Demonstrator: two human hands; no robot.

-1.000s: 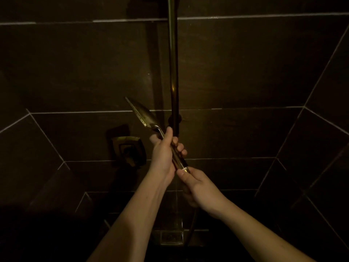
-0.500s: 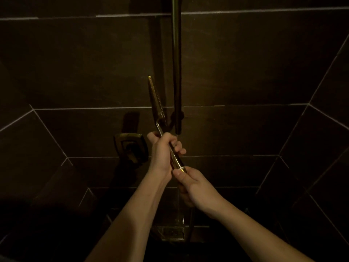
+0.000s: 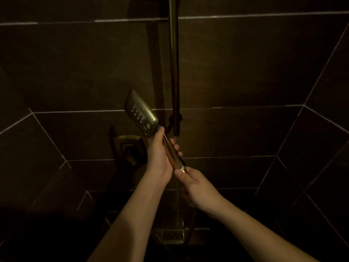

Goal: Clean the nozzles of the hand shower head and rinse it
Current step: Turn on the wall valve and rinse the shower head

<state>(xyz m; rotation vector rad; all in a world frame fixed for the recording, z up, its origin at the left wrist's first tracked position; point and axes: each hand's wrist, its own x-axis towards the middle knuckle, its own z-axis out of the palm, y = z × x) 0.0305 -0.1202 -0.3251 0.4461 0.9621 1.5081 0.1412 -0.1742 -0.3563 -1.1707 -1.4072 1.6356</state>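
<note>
Left hand fingers grip the shower head handle; right hand fingers pinch its base.

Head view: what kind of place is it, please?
Most likely a tiled shower stall: dark wall tiles, a vertical shower rail, a floor drain, and a hand shower head held in both hands.

Both forearms reach forward. The left hand has fingers curled tight, just above the right hand, whose thumb pinches
</note>
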